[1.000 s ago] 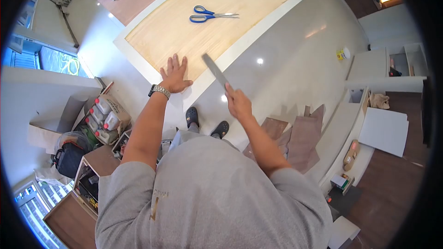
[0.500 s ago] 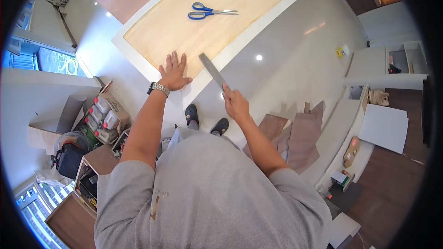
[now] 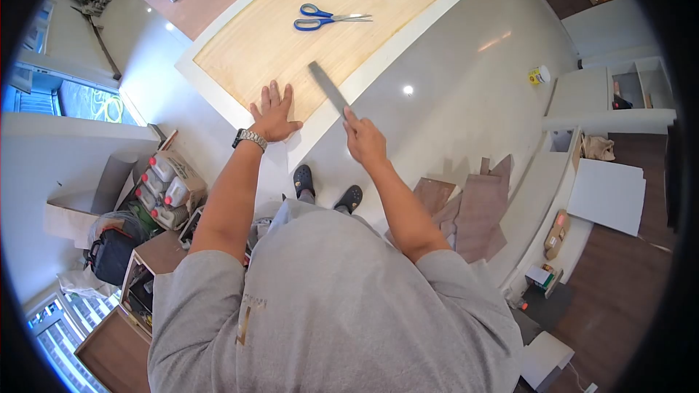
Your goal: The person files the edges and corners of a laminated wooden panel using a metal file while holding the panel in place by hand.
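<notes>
My left hand (image 3: 274,114) lies flat with fingers spread near the close corner of a pale wood panel (image 3: 269,51), which has a white border. A watch is on that wrist. My right hand (image 3: 365,138) is wrapped round the end of a flat grey metal file (image 3: 328,87). The file slants up and left across the panel's right edge; whether it touches the edge is hard to tell. Farther up on the panel lie blue-handled scissors (image 3: 320,18), their blades slightly apart and pointing right.
Brown board offcuts (image 3: 480,207) lie on the floor at right, with a white sheet (image 3: 608,196) beyond them. Several plastic jugs (image 3: 164,182) fill a carton at left, near an open wooden cabinet (image 3: 149,262). A yellow-labelled tub (image 3: 538,75) stands at upper right.
My right hand has moved up and slightly left, carrying the file farther forward along the panel's edge. My left hand stays flat in the same place.
</notes>
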The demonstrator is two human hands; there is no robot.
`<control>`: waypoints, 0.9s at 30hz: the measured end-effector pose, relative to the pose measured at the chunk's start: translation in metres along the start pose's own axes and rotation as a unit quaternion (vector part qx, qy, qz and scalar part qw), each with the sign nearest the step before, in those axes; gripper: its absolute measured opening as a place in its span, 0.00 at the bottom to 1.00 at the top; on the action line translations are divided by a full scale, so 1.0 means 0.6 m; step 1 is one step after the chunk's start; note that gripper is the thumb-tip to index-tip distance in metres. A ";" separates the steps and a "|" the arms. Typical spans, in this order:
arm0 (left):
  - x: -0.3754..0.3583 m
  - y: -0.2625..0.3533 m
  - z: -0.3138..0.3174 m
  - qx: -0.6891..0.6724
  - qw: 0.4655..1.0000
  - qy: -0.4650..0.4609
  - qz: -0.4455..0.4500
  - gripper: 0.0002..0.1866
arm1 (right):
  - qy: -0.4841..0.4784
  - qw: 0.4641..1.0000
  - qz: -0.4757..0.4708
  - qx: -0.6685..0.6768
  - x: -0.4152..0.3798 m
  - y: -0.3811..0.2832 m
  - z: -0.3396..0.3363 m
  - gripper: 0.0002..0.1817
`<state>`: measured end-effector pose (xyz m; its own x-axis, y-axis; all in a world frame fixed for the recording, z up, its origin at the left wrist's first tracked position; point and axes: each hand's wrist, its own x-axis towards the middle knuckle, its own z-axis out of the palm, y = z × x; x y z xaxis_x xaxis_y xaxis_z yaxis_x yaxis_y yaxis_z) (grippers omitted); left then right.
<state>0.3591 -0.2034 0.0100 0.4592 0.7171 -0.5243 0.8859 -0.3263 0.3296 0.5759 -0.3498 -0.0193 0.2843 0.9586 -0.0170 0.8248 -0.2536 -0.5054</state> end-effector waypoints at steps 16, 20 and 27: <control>-0.046 0.035 0.067 0.060 0.972 0.210 0.084 0.50 | 0.125 0.970 0.124 0.170 -0.233 0.089 -0.118 0.29; 0.022 0.070 0.036 0.069 0.966 0.199 0.149 0.54 | 0.170 0.962 0.108 0.185 -0.195 0.084 -0.146 0.28; 0.117 0.124 0.011 0.041 0.960 0.270 0.067 0.53 | 0.128 0.937 0.146 0.290 -0.143 0.028 -0.228 0.24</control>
<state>0.4579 -0.1813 -0.0073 0.4890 0.8722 0.0094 0.8333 -0.4704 0.2905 0.6320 -0.4537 0.0917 0.6266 0.7772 -0.0574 0.3104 -0.3165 -0.8964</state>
